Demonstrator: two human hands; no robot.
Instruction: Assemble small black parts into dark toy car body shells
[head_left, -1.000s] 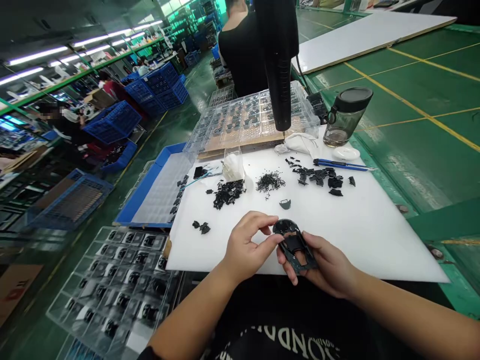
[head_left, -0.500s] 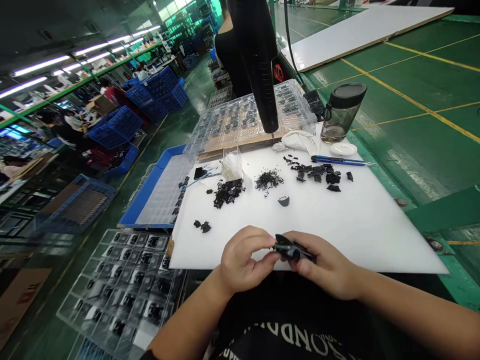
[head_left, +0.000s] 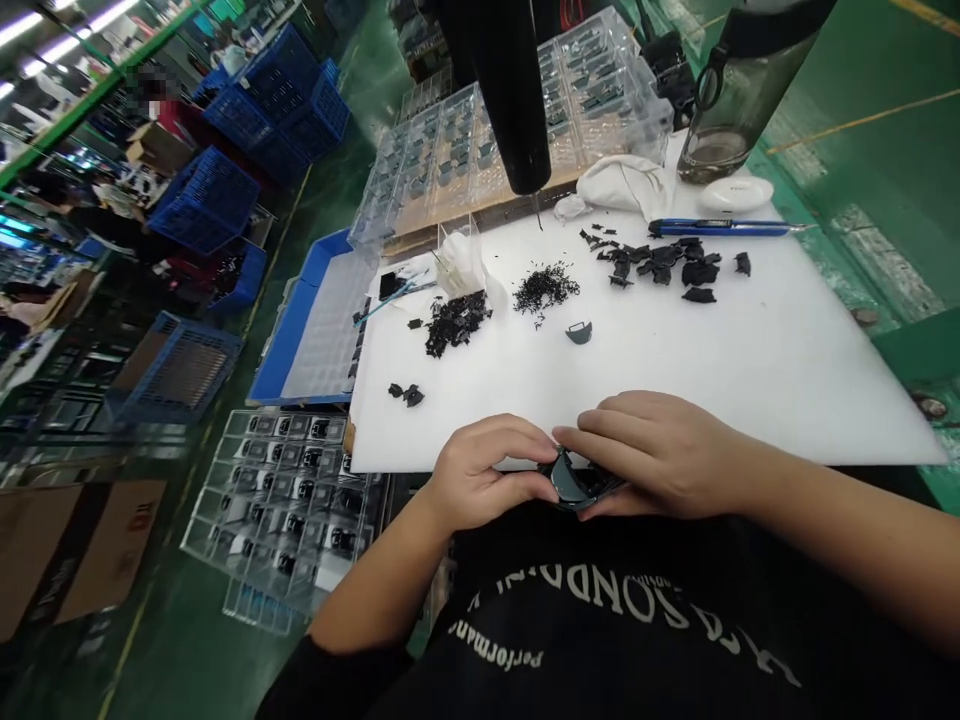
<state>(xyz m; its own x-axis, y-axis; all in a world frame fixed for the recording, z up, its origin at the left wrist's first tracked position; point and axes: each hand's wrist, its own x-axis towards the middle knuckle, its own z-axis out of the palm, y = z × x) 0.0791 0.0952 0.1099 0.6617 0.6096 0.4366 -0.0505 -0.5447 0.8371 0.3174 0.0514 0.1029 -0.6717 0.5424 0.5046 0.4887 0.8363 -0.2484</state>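
Both my hands hold one small black plastic part (head_left: 571, 482) just below the near edge of the white board (head_left: 750, 370), close to my body. My left hand (head_left: 480, 470) pinches its left side with curled fingers. My right hand (head_left: 652, 450) covers it from above and the right, fingers closed over it. Most of the part is hidden under my fingers. A single small dark curved piece (head_left: 578, 332) lies on the board beyond my hands.
Piles of black scraps (head_left: 454, 322) (head_left: 667, 262), a blue pen (head_left: 720, 228), a white cloth (head_left: 622, 180) and a glass jar (head_left: 731, 90) sit on the board. A black tool (head_left: 510, 100) hangs above. Clear trays of parts (head_left: 292, 510) (head_left: 480, 150) and a blue tray (head_left: 315, 320) lie left and behind.
My hands drew the black part back off the board toward my body and turned it over. My right hand now covers it from above. The view tilted downward.
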